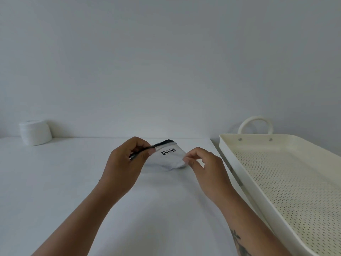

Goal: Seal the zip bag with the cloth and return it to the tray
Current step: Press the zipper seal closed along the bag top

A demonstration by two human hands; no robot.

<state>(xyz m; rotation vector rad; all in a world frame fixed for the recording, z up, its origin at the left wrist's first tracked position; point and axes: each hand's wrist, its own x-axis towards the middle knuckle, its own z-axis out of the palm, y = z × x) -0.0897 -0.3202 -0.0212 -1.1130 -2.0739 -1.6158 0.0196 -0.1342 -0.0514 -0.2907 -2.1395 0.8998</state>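
Note:
A small clear zip bag (168, 157) with a black zip strip along its top and a black printed label hangs just above the white table, pale cloth showing inside it. My left hand (125, 167) pinches the black zip strip at the bag's left end between thumb and fingers. My right hand (204, 169) pinches the bag's right edge with thumb and forefinger. The cream perforated tray (245, 174) with a loop handle stands to the right, with nothing in it. Whether the zip is closed along its length cannot be told.
A white roll (35, 133) stands at the far left against the wall. The white table (55, 182) runs back to a plain white wall. The tray's near rim lies close to my right forearm.

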